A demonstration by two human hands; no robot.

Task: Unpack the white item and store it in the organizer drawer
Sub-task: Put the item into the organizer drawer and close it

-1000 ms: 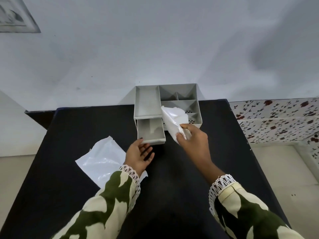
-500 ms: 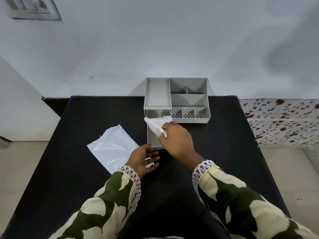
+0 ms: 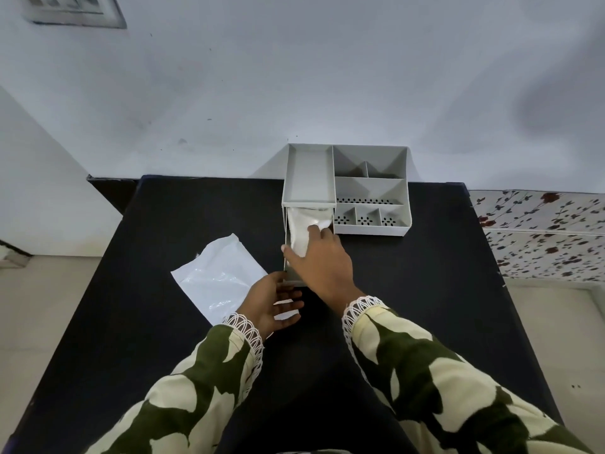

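A grey organizer (image 3: 370, 188) stands at the far middle of the black table (image 3: 163, 322). Its lower left drawer (image 3: 287, 234) is pulled out toward me. The white item (image 3: 302, 229), soft and crumpled, lies inside the drawer. My right hand (image 3: 319, 267) rests over the drawer with its fingers pressing on the white item. My left hand (image 3: 273, 301) lies palm up on the table just in front of the drawer, fingers apart, holding nothing. The drawer's front part is hidden by my right hand.
An empty white plastic wrapper (image 3: 217, 278) lies flat on the table left of the drawer, partly under my left wrist. A white wall rises behind the organizer. A floral-patterned surface (image 3: 540, 234) borders the table on the right.
My right hand carried the white item from in front of the organizer's compartments leftward and down into the open drawer. My left hand stayed in front of the drawer.
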